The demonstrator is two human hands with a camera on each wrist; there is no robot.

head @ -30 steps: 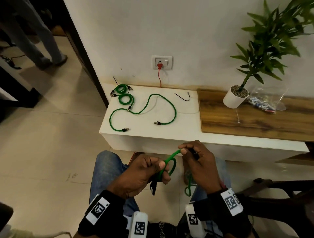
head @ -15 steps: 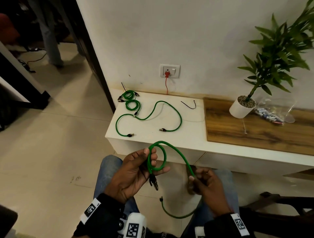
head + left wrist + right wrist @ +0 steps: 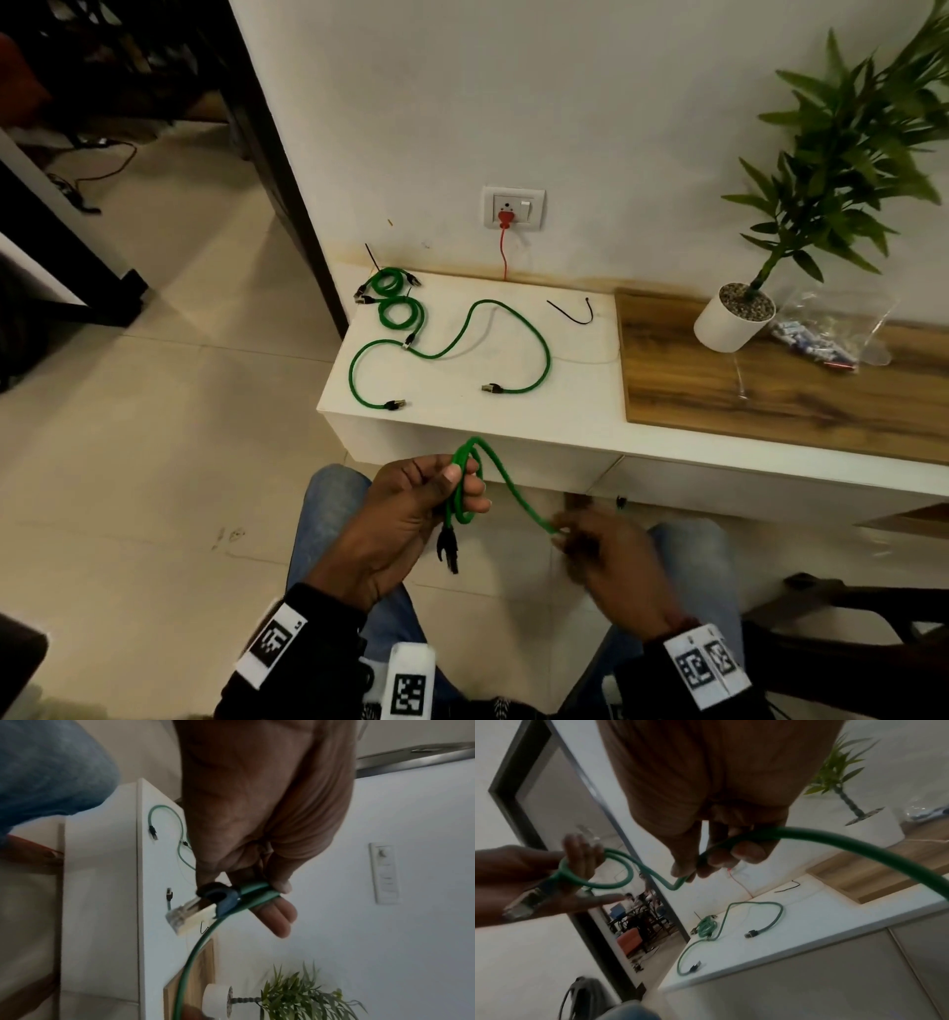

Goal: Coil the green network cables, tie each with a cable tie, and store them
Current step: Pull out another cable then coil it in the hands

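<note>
I hold a green network cable (image 3: 506,480) over my lap. My left hand (image 3: 436,493) pinches a small loop of it, thumb on top, and the black plug (image 3: 448,549) hangs below. In the left wrist view the left hand (image 3: 272,894) clamps two strands beside the plug (image 3: 190,910). My right hand (image 3: 575,534) grips the free length lower right; in the right wrist view the right hand (image 3: 713,860) has fingers curled round the cable (image 3: 834,839). A loose green cable (image 3: 513,329) and two coiled ones (image 3: 395,298) lie on the white table (image 3: 575,411). A black cable tie (image 3: 575,311) lies behind.
A potted plant (image 3: 734,313) and a clear bag (image 3: 832,334) of small parts stand on the wooden top (image 3: 770,390) at right. A red cord runs up to a wall socket (image 3: 513,208). A dark doorframe (image 3: 277,169) stands left. Tiled floor surrounds my knees.
My left hand has kept the loop and tightened it into a narrower coil. My right hand slid down the cable, away to the lower right, then came back up a little.
</note>
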